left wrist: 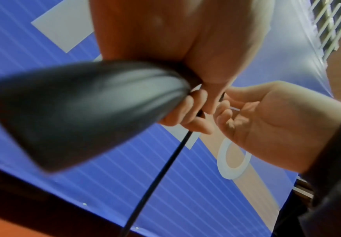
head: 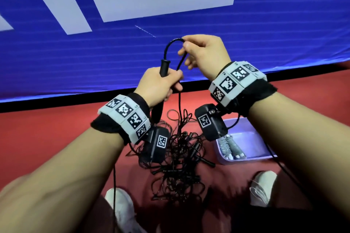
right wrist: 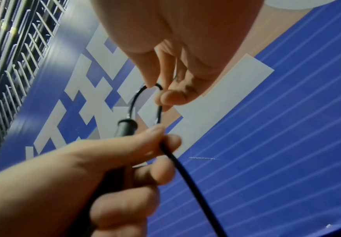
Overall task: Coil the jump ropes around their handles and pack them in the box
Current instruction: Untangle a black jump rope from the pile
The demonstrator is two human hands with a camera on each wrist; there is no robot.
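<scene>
My left hand (head: pixel 161 86) grips a black jump-rope handle (head: pixel 164 67) upright, its thick end (left wrist: pixel 80 110) filling the left wrist view. From the handle's top the black rope (head: pixel 171 43) arcs up and over to my right hand (head: pixel 198 53), which pinches the loop's top between thumb and forefinger (right wrist: pixel 155 75). The rope then drops past my left fingers (right wrist: pixel 165 144) to a tangled pile of black jump ropes (head: pixel 180 157) on the red floor. A lilac box (head: pixel 251 157) sits lower right with a coiled pale rope (head: pixel 230 147) inside.
A blue banner (head: pixel 265 34) with white lettering runs across behind the hands, with a black strip along its base. My white shoes (head: pixel 121 208) stand on the red floor on either side of the pile. A metal railing (right wrist: pixel 13 48) shows in the right wrist view.
</scene>
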